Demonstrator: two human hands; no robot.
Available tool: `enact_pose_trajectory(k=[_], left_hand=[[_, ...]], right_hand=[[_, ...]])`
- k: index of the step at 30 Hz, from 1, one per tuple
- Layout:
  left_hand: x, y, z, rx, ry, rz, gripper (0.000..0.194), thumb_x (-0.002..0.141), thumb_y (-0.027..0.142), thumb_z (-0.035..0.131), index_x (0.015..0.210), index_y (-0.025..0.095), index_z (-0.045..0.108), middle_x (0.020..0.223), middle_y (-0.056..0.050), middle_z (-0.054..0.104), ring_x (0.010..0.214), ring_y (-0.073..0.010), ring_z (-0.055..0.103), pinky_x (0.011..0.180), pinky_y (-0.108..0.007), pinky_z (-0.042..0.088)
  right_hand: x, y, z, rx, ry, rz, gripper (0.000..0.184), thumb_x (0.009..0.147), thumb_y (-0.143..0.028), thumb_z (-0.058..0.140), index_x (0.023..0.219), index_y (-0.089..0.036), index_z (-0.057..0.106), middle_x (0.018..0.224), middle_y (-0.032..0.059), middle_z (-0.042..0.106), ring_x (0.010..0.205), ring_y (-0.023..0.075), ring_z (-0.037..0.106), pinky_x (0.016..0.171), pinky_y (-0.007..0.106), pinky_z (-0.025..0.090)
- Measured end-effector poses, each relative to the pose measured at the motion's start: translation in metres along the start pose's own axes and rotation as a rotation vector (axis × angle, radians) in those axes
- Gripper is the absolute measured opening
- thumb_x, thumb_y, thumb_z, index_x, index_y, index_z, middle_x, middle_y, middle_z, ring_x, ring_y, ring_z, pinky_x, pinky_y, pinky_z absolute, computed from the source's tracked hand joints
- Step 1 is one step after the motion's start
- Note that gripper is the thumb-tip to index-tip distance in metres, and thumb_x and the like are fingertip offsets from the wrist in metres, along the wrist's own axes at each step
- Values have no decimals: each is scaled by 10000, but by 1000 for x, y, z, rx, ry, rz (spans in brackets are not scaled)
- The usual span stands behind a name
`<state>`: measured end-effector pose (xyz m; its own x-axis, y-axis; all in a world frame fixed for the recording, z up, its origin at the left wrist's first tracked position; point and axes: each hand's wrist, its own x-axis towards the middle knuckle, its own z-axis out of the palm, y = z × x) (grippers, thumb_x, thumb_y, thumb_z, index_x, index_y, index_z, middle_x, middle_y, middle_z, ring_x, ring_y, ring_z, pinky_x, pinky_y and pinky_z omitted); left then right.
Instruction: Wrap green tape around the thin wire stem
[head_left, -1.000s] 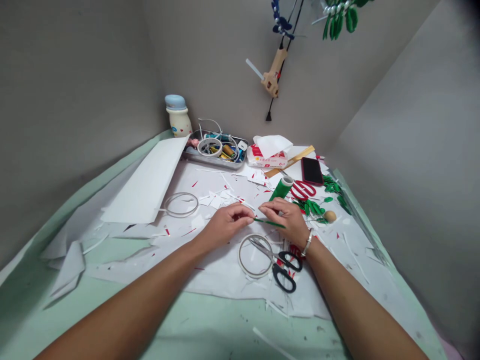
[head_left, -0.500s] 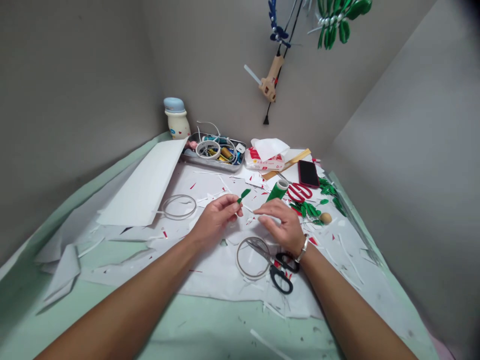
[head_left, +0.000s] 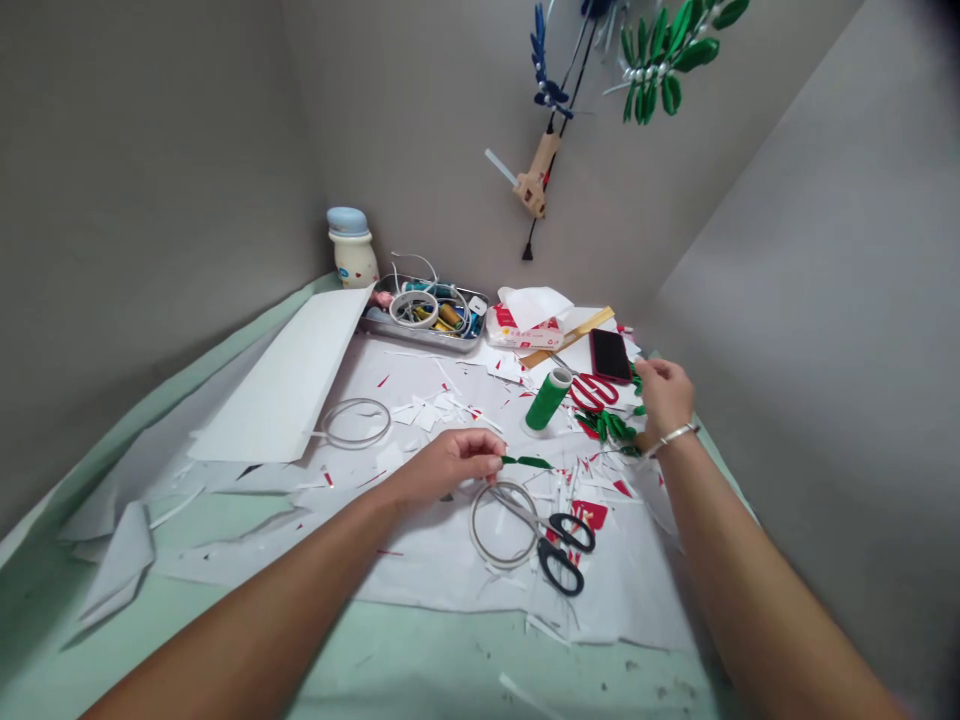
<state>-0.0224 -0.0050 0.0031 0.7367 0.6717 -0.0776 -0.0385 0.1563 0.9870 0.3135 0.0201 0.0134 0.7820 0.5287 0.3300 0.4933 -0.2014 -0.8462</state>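
Note:
My left hand (head_left: 466, 460) is closed in a pinch on a slim green leaf (head_left: 534, 462), which points to the right from the fingertips. At the far right, my right hand (head_left: 667, 395) has its thumb and fingers drawn together over several green leaves near the phone; whatever is between the fingertips is hidden. A pile of loose green leaves (head_left: 607, 425) lies to the left of that wrist. Between the hands stands an upright spool of green thread (head_left: 547, 402). Just below the left fingertips are a ring of pale tape (head_left: 477, 540) and black-handled scissors (head_left: 561, 568).
Red-handled scissors (head_left: 595, 392), a phone (head_left: 610, 356) and a tissue pack (head_left: 521, 328) lie at the back. A metal tray (head_left: 450, 343) holds spools and tape. Paper scraps litter the sheet. A glue gun (head_left: 535, 180) hangs on the wall by its cord.
My right hand has left the middle and reached right to the green leaves. My left hand has come down and slightly right, still with its green leaf. The view has tilted up slightly.

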Motion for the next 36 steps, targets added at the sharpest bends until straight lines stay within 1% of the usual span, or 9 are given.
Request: enact_pose_trajectory(k=[3, 6, 11, 18, 24, 29, 32, 34, 36], left_hand=[[0, -1, 0, 18, 3, -5, 136, 759, 276, 659, 813, 158, 619, 688, 6, 572, 626, -83, 478, 610, -216, 328], [0, -1, -1, 24, 10, -11, 144, 747, 273, 667, 806, 153, 614, 689, 14, 555, 630, -82, 471, 611, -218, 326], [0, -1, -2, 38, -43, -30, 176, 753, 294, 659, 807, 137, 601, 693, 9, 540, 636, -90, 459, 627, -234, 326], [1, -4, -4, 29, -64, -35, 220, 751, 324, 668, 823, 127, 601, 705, 1, 543, 634, -90, 449, 610, -236, 310], [1, -2, -4, 35, -64, -57, 231, 742, 340, 680, 804, 130, 607, 671, 11, 532, 604, -80, 434, 580, -224, 292], [1, 0, -3, 21, -56, -53, 237, 729, 345, 691, 793, 130, 615, 665, 10, 537, 610, -83, 447, 584, -222, 306], [0, 1, -3, 8, -22, -51, 231, 718, 338, 700, 795, 135, 622, 677, 7, 549, 617, -84, 459, 607, -225, 333], [0, 2, -2, -1, 6, -48, 226, 707, 334, 708, 788, 141, 624, 673, 5, 549, 613, -86, 461, 611, -229, 342], [-1, 4, -1, -6, 39, -37, 219, 695, 330, 717, 774, 147, 627, 668, 1, 551, 610, -91, 467, 609, -234, 345]], right_hand=[[29, -6, 20, -202, -66, -60, 540, 623, -480, 696, 1027, -137, 592, 980, 111, 629, 1014, 270, 559, 952, 424, 390], [53, -10, 44, -373, -106, -43, 744, 572, -528, 732, 1161, -124, 522, 1207, 205, 541, 1194, 350, 446, 1014, 481, 316], [80, 3, 76, -575, -165, 110, 983, 506, -610, 752, 1271, -94, 413, 1285, 296, 463, 1236, 418, 404, 994, 551, 319], [96, 16, 98, -687, -193, 141, 1072, 466, -638, 750, 1312, -114, 352, 1317, 269, 447, 1248, 408, 398, 1011, 517, 332], [99, 16, 102, -693, -184, 105, 979, 513, -544, 761, 1300, -132, 350, 1303, 243, 465, 1238, 385, 412, 1005, 500, 355], [94, 10, 98, -660, -198, 116, 1018, 490, -551, 778, 1305, -127, 341, 1286, 255, 472, 1215, 383, 438, 987, 514, 367], [89, 2, 89, -616, -195, 104, 1016, 472, -587, 775, 1280, -108, 385, 1256, 268, 493, 1188, 408, 453, 965, 544, 369], [86, -6, 77, -567, -162, 55, 934, 540, -598, 737, 1248, -78, 420, 1231, 283, 501, 1190, 415, 447, 969, 540, 359], [80, -15, 61, -500, -96, -31, 791, 685, -550, 653, 1266, -76, 402, 1253, 258, 491, 1228, 367, 422, 1016, 484, 326]])
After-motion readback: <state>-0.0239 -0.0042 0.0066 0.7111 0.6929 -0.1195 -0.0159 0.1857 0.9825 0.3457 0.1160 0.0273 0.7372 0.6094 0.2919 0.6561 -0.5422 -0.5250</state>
